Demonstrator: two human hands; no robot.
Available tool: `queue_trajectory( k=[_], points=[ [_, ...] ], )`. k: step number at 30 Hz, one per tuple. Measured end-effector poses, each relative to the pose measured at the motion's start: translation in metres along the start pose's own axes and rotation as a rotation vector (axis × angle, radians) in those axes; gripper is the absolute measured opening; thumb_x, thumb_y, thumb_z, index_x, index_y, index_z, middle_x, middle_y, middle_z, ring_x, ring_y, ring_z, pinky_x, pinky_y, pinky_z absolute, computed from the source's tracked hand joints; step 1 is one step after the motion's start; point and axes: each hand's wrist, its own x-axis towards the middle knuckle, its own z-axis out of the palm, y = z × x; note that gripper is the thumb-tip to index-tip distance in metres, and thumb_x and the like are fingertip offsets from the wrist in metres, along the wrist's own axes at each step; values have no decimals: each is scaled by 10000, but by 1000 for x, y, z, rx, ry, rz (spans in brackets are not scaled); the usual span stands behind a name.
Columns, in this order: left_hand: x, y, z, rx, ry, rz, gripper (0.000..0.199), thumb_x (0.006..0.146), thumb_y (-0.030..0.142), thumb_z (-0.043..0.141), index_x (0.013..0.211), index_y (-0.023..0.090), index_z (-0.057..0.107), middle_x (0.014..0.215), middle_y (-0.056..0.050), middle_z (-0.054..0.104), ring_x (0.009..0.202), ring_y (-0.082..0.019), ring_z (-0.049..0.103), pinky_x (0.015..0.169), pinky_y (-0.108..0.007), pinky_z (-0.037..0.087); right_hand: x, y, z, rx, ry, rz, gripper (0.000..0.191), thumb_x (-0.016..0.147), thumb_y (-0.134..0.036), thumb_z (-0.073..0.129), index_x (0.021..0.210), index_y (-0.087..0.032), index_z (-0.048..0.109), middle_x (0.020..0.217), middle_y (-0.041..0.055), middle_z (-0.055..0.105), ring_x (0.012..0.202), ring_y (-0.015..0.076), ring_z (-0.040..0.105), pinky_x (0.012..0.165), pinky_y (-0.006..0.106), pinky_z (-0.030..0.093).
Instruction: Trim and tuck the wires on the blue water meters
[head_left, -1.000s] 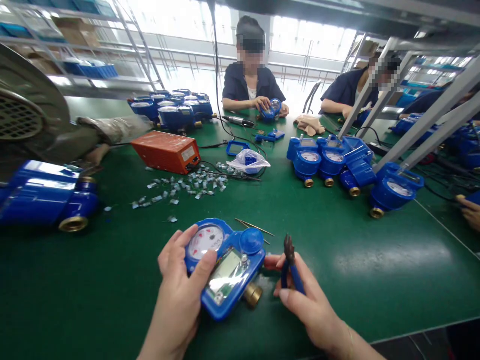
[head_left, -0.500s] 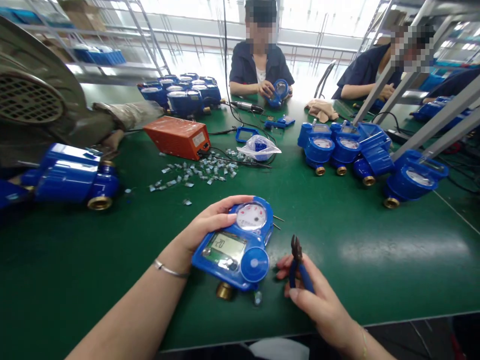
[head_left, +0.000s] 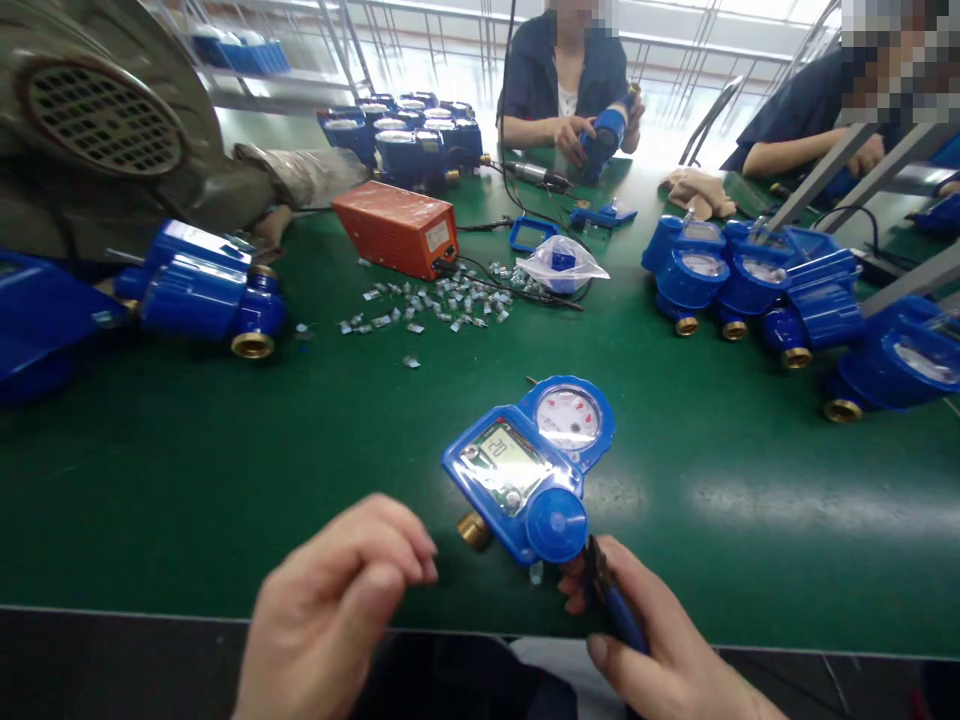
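Holding pliers (head_left: 619, 608) (one), beside one meter (head_left: 531, 472)

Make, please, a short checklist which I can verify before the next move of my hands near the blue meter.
1. Left hand free: ok, it holds nothing.
2. Left hand steadying the blue meter: not ok, they are apart.
3. Pliers in the right hand: ok.
4. Pliers' tips touching the blue cap: cannot tell.
5. Display facing up, digits showing: ok.
6. Loose small parts away from the meter: ok, farther back.
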Motion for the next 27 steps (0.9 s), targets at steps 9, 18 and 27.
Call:
queue_trajectory(
  k=[9,18,27],
  points=[
    [-31,-42,63,-414,-441,-369,740,726,523,675,1301,155,389,726,-41,641,712,-210,602,651,-294,455,-14,-20,-11,-116,-132,26,291,673,-169,555,940,-252,634,874,35,611,775,206,584,670,273,478],
    [-24,-39,68,-456,-402,-349,314,860,427,558,983,141,524,702,9,531,604,-112,501,545,-225,404,-9,-30,-17,-302,-272,266,238,704,-235,532,910,-199,645,845,32,645,770,208,572,670,278,420],
    [-22,-42,60,-504,-450,-298,305,887,406,512,1003,125,507,814,-43,577,706,-144,539,622,-263,448,9,-31,-6,-316,-327,327,205,708,-169,516,889,-186,610,798,-20,582,728,148,497,650,240,368]
  ],
)
